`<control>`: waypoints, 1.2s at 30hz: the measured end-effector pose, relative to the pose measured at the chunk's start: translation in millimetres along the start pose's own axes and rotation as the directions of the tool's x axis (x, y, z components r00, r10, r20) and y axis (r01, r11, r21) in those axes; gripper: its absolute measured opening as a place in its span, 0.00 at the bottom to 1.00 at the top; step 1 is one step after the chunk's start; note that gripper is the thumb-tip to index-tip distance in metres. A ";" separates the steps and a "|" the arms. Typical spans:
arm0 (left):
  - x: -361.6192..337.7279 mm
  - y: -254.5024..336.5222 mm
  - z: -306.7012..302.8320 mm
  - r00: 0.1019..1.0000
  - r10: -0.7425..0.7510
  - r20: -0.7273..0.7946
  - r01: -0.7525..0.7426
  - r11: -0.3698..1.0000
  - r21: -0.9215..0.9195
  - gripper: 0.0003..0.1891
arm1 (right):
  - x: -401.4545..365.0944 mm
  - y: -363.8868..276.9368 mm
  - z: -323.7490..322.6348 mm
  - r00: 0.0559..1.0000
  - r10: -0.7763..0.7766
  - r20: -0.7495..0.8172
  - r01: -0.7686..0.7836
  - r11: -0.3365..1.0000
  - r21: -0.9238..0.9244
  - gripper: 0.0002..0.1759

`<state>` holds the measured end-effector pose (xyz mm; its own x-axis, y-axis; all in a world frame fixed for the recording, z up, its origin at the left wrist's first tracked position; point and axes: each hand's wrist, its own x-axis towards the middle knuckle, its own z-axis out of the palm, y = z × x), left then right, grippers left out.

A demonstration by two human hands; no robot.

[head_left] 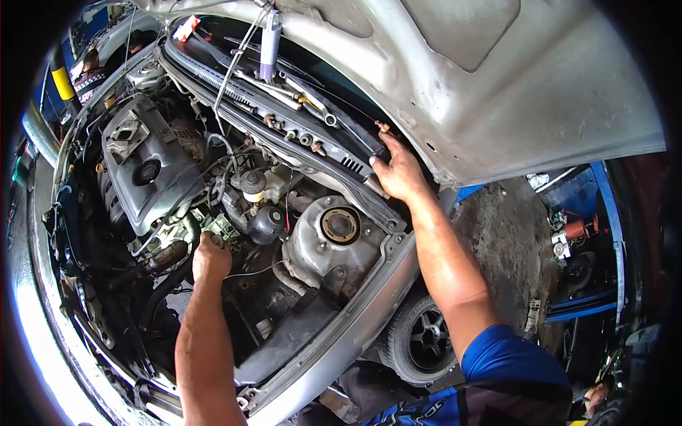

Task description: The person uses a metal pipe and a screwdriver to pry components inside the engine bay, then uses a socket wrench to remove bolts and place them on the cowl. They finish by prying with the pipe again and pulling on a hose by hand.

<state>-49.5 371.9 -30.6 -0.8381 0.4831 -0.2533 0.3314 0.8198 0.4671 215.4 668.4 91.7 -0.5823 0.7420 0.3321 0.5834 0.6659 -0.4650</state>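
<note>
Observation, engine bay of a silver car, hood raised overhead.

**Risks**
- The left hand works low in the bay among hoses and loose wiring. If its grip breaks suddenly, I judge the knuckles would strike the metal brackets just beside it, or a wire could be snagged and pulled.
- Wrenches and sockets lie loose along the cowl panel. A knock from the right hand or forearm could send them down into the bay.
- The person leans in under the hood with weight on one hand. A slip off the cowl's sloped edge would throw the body towards the strut tower.

**Pose**
- Left arm: extended straight down into the bay, back of the hand to the viewer, fingers curled shut in a fist against a grey-green fitting. The fitting sits between the engine cover and the brake fluid reservoir. Whether the fist has hold of the fitting itself or of a tool is hidden.
- Right hand: laid open, palm down, on the far end of the cowl panel near the hood hinge, fingers spread and gripping nothing, acting as a brace. The arm runs back over the fender, above the front wheel.
</note>
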 end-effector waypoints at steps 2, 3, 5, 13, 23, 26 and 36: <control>3.9 1.4 -15.4 0.968 0.209 0.138 -0.232 0.957 0.175 0.23 | -11.7 4.3 10.4 0.993 -0.032 -0.114 0.030 0.999 -0.020 0.33; 5.8 4.2 -21.9 0.925 0.314 0.213 -0.363 0.897 0.252 0.23 | -14.5 5.2 14.0 0.988 -0.035 -0.150 0.030 0.999 -0.035 0.33; 24.1 -3.0 -18.3 0.859 0.411 0.307 -0.498 0.811 0.306 0.24 | -8.1 5.4 14.0 0.982 -0.054 -0.184 0.048 0.998 -0.035 0.34; 44.0 7.2 47.5 0.885 -0.130 0.447 0.408 0.679 -0.610 0.45 | 45.9 -1.4 10.8 0.991 -0.013 0.136 -0.019 0.972 0.235 0.37; 23.3 14.2 15.7 0.988 0.083 0.133 -0.050 0.971 -0.234 0.34 | 59.5 20.8 18.5 0.998 0.061 0.029 -0.067 0.864 0.499 0.35; 28.8 1.0 -4.0 0.905 0.341 0.255 -0.349 0.937 -0.014 0.31 | 63.9 25.9 17.6 0.995 0.071 0.076 -0.099 0.860 0.501 0.35; 22.4 6.7 22.3 0.990 0.075 -0.122 -0.110 0.943 -0.315 0.34 | 58.6 8.8 19.8 0.970 0.233 -0.075 -0.232 0.973 0.011 0.42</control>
<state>-56.3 395.0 -52.1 -0.8577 0.5017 -0.1125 0.2679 0.6227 0.7352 175.1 716.2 90.9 -0.3864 0.8802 0.2756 0.6964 0.4744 -0.5385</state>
